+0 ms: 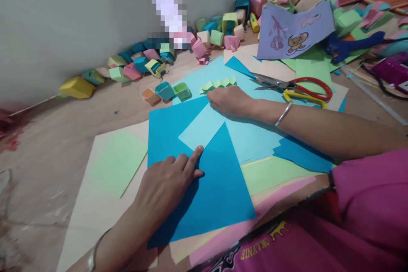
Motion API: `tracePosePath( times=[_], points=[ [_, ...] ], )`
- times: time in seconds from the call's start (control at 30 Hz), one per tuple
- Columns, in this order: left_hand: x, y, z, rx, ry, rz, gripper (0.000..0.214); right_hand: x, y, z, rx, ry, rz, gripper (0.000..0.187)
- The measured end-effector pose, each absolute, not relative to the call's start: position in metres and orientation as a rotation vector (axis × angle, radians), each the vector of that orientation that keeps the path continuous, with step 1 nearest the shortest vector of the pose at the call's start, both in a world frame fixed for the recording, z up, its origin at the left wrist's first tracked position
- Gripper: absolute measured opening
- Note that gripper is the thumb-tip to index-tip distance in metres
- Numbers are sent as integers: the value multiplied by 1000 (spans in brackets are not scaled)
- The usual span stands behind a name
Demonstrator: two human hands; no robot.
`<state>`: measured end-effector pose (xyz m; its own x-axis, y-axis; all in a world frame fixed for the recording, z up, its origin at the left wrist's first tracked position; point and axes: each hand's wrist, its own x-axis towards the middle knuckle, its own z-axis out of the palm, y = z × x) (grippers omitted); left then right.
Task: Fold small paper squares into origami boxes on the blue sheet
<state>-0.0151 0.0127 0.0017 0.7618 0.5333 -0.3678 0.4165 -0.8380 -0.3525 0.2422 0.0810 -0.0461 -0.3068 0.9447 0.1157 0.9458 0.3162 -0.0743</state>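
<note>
— Hands, where were they on the blue sheet point(210, 195)?
— The left hand point(165, 182) lay at 8 o'clock of it and held nothing; its index finger was stretched out and pressed the tip of the folded corner point(201, 126). The right hand point(231, 100) lay flat at 1 o'clock of that corner, pressing its edge, also empty.
— And the sheet?
— It lay flat on other coloured papers point(277, 174). The scissors point(296, 87) rested at 2 o'clock, apart.
</note>
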Motion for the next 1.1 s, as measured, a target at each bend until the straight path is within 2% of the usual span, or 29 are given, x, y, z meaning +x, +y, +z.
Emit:
tracePosePath(
  times=[0.2,0.4,0.47,0.53,0.67,0.87,0.97,1.07,1.1],
  points=[
    [-37,-5,6,-2702,-738,597,44,243,82,-48,-1765,-2443,-16,21],
    [-21,1,6,-2809,-628,184,41,243,81,-47,-1766,-2464,-1,20],
    [-3,6,2,-2818,-635,146,38,243,80,-47,-1758,-2455,-21,19],
    [14,10,-3,-2825,-692,214,47,243,79,-47,-1759,-2439,-42,19],
    [23,11,-10,-2857,-834,386,49,242,78,-47,-1765,-2440,-29,19],
    [-14,3,-1,-2983,-1037,263,39,243,78,-48,-1756,-2392,49,18],
    [-27,12,6,-3046,-1179,-1,44,247,77,-51,-1674,-2236,128,17],
    [-29,36,8,-2860,-1546,-524,34,251,76,-50,-1492,-1970,183,17],
    [-28,45,8,-2854,-1656,-682,42,251,75,-48,-1436,-1888,205,17]
  ],
)
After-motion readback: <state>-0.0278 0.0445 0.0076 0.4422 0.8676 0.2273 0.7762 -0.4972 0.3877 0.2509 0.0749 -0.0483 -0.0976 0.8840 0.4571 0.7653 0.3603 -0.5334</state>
